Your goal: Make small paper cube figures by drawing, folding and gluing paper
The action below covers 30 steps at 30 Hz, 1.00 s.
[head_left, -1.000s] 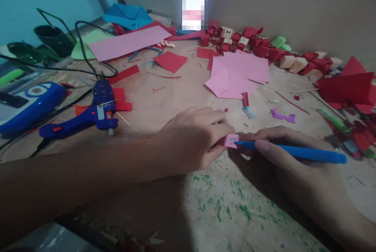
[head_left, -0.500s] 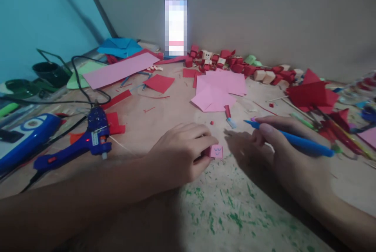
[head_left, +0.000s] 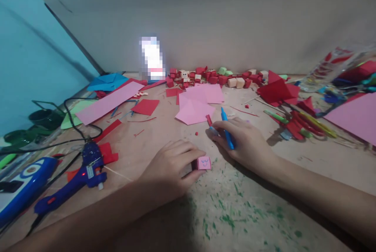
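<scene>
My left hand [head_left: 172,164] pinches the small pink paper cube with a drawn face [head_left: 203,162] against the counter [head_left: 249,213]. My right hand [head_left: 243,142], closed on the blue marker pen [head_left: 226,131], rests just beyond. Keep the cube's face upward; avoid smudging the ink.

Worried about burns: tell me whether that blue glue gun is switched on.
On, it seems: the glue gun lies on the table with a small red light glowing on its body, cord attached.

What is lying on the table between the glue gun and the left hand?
In the head view, a thin pale stick lies between the glue gun and the left hand; otherwise bare table.
</scene>
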Each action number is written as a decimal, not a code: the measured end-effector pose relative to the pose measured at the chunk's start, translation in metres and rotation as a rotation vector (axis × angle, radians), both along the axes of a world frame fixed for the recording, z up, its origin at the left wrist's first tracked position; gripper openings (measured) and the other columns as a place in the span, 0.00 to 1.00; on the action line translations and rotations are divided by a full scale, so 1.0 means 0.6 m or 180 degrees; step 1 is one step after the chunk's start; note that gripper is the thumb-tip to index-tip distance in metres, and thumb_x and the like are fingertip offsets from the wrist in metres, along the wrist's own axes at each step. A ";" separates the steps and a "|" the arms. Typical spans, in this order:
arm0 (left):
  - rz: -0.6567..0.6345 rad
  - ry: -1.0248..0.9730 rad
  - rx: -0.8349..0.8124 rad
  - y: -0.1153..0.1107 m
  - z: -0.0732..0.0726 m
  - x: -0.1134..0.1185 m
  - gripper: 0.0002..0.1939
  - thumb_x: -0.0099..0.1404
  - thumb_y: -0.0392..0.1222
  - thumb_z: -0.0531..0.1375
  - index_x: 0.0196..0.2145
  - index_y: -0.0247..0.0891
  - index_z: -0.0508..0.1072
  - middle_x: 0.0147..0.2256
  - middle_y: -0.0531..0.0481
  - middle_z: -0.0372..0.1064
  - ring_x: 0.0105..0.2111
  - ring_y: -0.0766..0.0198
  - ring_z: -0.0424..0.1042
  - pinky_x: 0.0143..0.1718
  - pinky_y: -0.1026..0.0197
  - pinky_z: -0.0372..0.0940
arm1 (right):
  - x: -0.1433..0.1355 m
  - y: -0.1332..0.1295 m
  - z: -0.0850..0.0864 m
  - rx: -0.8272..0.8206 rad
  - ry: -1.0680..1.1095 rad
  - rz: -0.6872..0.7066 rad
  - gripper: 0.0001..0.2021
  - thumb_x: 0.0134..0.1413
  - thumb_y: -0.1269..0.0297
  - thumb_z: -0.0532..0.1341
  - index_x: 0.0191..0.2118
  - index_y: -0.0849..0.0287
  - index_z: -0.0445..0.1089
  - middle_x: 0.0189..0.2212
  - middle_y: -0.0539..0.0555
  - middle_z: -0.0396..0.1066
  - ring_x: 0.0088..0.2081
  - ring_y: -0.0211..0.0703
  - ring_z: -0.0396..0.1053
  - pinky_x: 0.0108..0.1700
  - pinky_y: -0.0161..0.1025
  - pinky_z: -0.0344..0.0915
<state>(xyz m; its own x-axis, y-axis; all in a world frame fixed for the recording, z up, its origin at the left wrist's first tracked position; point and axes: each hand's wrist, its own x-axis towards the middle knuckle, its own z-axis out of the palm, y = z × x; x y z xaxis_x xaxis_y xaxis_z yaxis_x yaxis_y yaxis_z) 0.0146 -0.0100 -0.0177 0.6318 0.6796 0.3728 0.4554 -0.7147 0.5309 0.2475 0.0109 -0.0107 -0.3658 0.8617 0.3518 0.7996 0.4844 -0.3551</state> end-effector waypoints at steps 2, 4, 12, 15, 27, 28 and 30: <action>-0.0138 0.0052 0.0027 -0.001 0.002 0.000 0.10 0.66 0.40 0.64 0.46 0.37 0.76 0.40 0.46 0.77 0.40 0.57 0.74 0.44 0.52 0.68 | -0.001 0.000 -0.001 0.0072 -0.0027 -0.0090 0.09 0.64 0.62 0.59 0.45 0.58 0.74 0.38 0.59 0.78 0.40 0.53 0.73 0.42 0.45 0.65; -0.0221 0.0099 0.0053 0.000 0.003 0.000 0.13 0.66 0.41 0.65 0.47 0.36 0.76 0.40 0.45 0.78 0.40 0.56 0.74 0.45 0.51 0.68 | 0.001 0.001 -0.001 0.0024 0.0104 -0.0134 0.09 0.64 0.62 0.59 0.45 0.57 0.73 0.38 0.58 0.78 0.39 0.51 0.74 0.41 0.44 0.65; -0.0099 -0.0213 -0.0246 0.003 0.013 -0.009 0.26 0.60 0.51 0.70 0.53 0.37 0.74 0.45 0.42 0.76 0.45 0.54 0.74 0.48 0.51 0.69 | 0.012 -0.015 0.010 -0.0163 0.0963 0.0198 0.12 0.59 0.70 0.61 0.48 0.58 0.72 0.39 0.55 0.79 0.39 0.45 0.76 0.42 0.38 0.69; 0.0263 -0.0479 -0.0394 0.001 0.016 -0.009 0.16 0.68 0.39 0.64 0.52 0.38 0.74 0.44 0.44 0.75 0.43 0.60 0.73 0.46 0.57 0.70 | 0.005 -0.031 0.014 -0.0053 0.1126 0.0365 0.11 0.59 0.72 0.61 0.48 0.58 0.71 0.38 0.53 0.79 0.37 0.42 0.76 0.40 0.37 0.69; 0.0575 -0.1372 -0.1230 -0.006 0.020 -0.001 0.05 0.65 0.34 0.65 0.39 0.36 0.80 0.36 0.48 0.79 0.36 0.65 0.76 0.38 0.66 0.69 | -0.004 -0.062 0.028 -0.0563 0.2049 0.0955 0.17 0.60 0.70 0.65 0.54 0.51 0.70 0.40 0.50 0.78 0.40 0.39 0.75 0.44 0.34 0.69; 0.0737 -0.1538 -0.1511 -0.003 0.017 -0.002 0.05 0.64 0.35 0.66 0.39 0.36 0.80 0.37 0.48 0.79 0.36 0.65 0.77 0.38 0.66 0.69 | 0.001 -0.061 0.025 -0.0775 0.2329 0.0864 0.16 0.63 0.67 0.63 0.55 0.49 0.70 0.39 0.50 0.77 0.39 0.38 0.75 0.42 0.34 0.69; 0.1001 -0.1906 -0.2097 0.005 0.011 -0.003 0.07 0.62 0.38 0.67 0.39 0.35 0.80 0.35 0.47 0.80 0.35 0.64 0.78 0.37 0.66 0.70 | 0.009 -0.056 0.018 -0.1196 0.2870 0.0732 0.14 0.69 0.59 0.57 0.55 0.48 0.73 0.33 0.49 0.75 0.32 0.37 0.72 0.35 0.33 0.67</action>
<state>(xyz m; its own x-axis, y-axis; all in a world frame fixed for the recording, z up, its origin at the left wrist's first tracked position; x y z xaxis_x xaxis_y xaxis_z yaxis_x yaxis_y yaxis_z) 0.0126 -0.0068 -0.0109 0.2114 0.9758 0.0561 0.0971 -0.0781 0.9922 0.2527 -0.0228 -0.0001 -0.2683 0.9157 0.2992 0.0576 0.3253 -0.9439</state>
